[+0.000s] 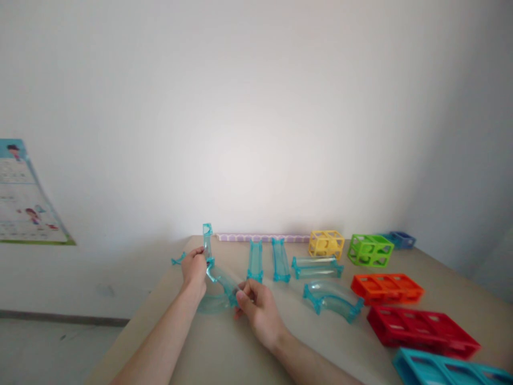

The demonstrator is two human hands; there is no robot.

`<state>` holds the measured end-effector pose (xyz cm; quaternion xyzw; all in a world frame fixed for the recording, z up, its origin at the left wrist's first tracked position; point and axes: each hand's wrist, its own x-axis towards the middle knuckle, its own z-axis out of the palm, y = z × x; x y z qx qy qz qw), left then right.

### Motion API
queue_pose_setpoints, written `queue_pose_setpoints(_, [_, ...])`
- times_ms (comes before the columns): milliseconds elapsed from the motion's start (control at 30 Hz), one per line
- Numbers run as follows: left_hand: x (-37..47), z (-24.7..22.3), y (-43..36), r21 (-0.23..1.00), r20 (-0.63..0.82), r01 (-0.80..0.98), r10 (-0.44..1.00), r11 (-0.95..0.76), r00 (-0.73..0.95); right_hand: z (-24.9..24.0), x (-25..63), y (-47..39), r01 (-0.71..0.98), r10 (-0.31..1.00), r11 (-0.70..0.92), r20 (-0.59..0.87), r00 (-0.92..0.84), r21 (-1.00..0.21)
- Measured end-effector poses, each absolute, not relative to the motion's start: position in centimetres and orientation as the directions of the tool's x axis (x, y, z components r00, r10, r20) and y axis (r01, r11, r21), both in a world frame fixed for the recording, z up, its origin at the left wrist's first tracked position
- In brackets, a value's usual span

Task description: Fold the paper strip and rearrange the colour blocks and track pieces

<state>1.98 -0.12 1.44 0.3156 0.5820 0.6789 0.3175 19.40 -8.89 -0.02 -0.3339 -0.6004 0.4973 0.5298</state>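
Note:
My left hand (194, 267) is closed on a clear teal track piece (207, 240) that points up and away at the table's left side. A curved clear teal piece (224, 280) runs from there to my right hand (256, 307), whose thumb and fingers pinch its near end. Below it, another curved teal piece (213, 303) shows between my forearms. A small teal end (178, 259) sticks out left of my left hand; the rest of it is hidden.
On the table (224, 353) lie straight teal pieces (255, 260) and a curved one (333, 300). Yellow (326, 244), green (370, 250), orange (387, 289), red (420, 329) and blue (452, 369) frames stand right. A purple strip (262, 238) lies along the wall.

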Motion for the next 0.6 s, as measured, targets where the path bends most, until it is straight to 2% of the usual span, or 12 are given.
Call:
queue_pose_setpoints(133, [2.6,2.4,-0.4,0.96,-0.023,-0.249,0.851,-0.128,-0.525,0.5,19.8,-9.0,-0.187,0.91,0.382,0.404,-0.096,-0.905])
queue_pose_setpoints(267, [3.9,3.5,-1.6,0.932,-0.028,-0.356,0.961,-0.075,-0.275,0.7,20.2,-8.8,-0.1,0.872,0.49,0.488,0.043,-0.866])
queue_pose_setpoints(433, [5.7,3.6,-3.2,0.932,-0.048,-0.357,0.996,0.07,0.069,0.6,20.1,-8.6,-0.069,0.873,0.488,0.485,0.055,-0.87])
queue_pose_setpoints(600, [5.9,3.3,-3.8,0.94,-0.058,-0.322,0.983,0.112,0.173,0.9,20.0,-8.8,0.001,0.836,0.548,0.548,0.029,-0.836])
